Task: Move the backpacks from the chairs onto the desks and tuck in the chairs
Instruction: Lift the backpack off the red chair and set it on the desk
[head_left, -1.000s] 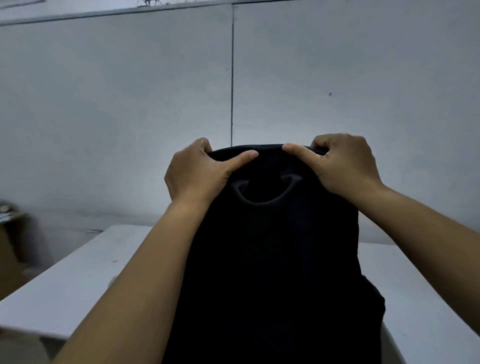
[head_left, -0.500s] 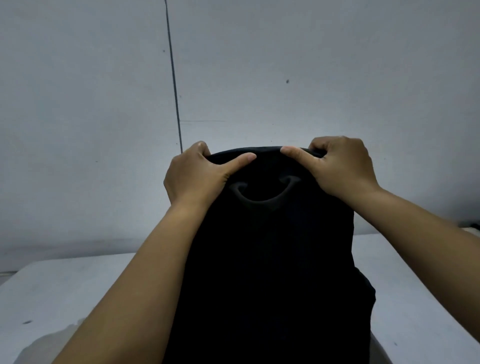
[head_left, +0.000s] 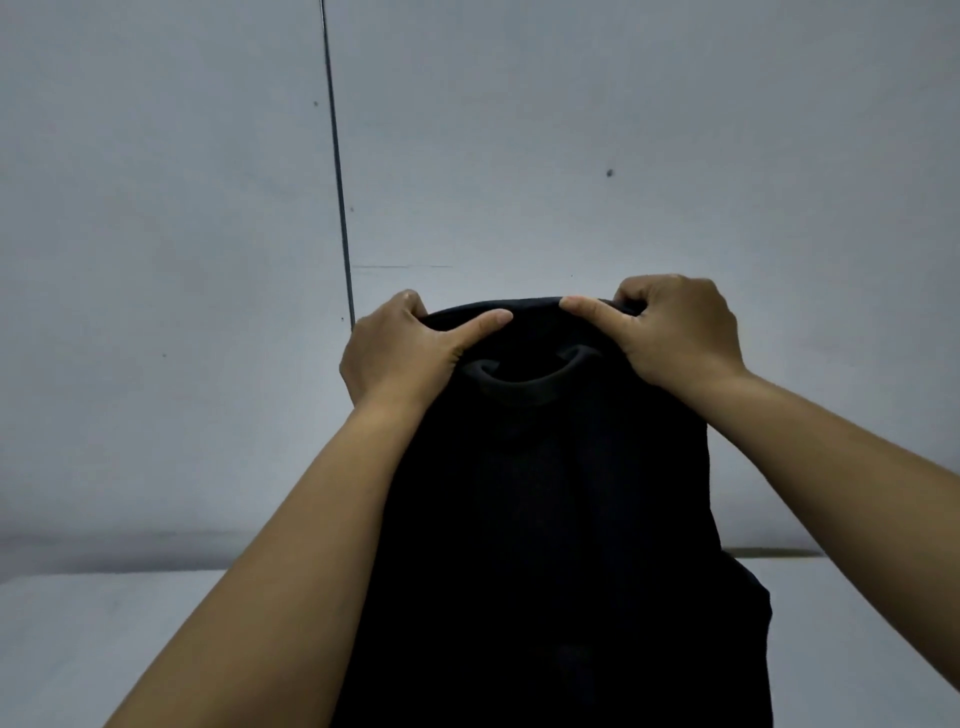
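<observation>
A black backpack (head_left: 550, 519) stands upright in front of me, filling the middle and bottom of the view. Its carry loop (head_left: 524, 376) shows just under the top edge. My left hand (head_left: 400, 353) grips the top left corner, thumb laid across the front. My right hand (head_left: 680, 332) grips the top right corner the same way. Behind the bag lies the white desk (head_left: 114, 623); the bag's bottom is out of view, so I cannot tell whether it rests on the desk. No chair is visible.
A grey-white wall (head_left: 571, 156) with a vertical dark seam (head_left: 337, 182) rises right behind the desk. The desk top extends to the left and to the right (head_left: 857, 613) of the bag.
The view has swung to the right along the wall and the desk; the seam now lies left of the bag. Both hands keep the same hold on the backpack's top.
</observation>
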